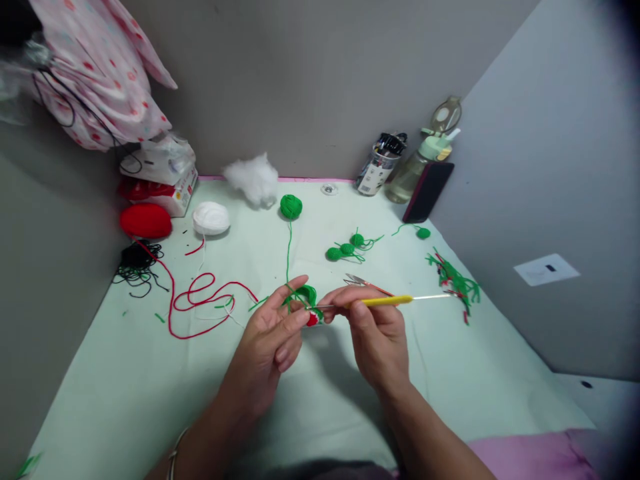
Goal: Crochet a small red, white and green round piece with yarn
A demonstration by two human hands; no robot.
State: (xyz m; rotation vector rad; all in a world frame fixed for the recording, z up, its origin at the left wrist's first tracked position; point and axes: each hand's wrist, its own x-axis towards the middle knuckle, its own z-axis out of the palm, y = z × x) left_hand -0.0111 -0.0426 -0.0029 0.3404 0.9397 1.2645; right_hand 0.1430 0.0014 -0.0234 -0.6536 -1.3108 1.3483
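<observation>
My left hand (pixel 277 328) pinches a small crocheted piece (pixel 313 317) in green, white and red. Green yarn (pixel 289 257) runs from a green ball (pixel 291 207) down over the left fingers. Between the thumb and fingers of my right hand (pixel 379 327) is a crochet hook (pixel 387 301) with a yellow handle. Its thin metal tip reaches the crocheted piece; whether yarn is caught on it is too small to tell. A loop of green strands (pixel 306 293) shows just behind the piece. Scissors (pixel 367 283) lie behind my right hand, partly covered by it.
Left are a red yarn ball (pixel 146 221), a white ball (pixel 211 219), black yarn (pixel 137 261) and a loose red strand (pixel 173 300). Stuffing (pixel 253 179) sits at the back. Small green crocheted balls (pixel 347 250), yarn scraps (pixel 457 283), a pen cup (pixel 377 167), bottle (pixel 407 175) and phone (pixel 429 192) stand right.
</observation>
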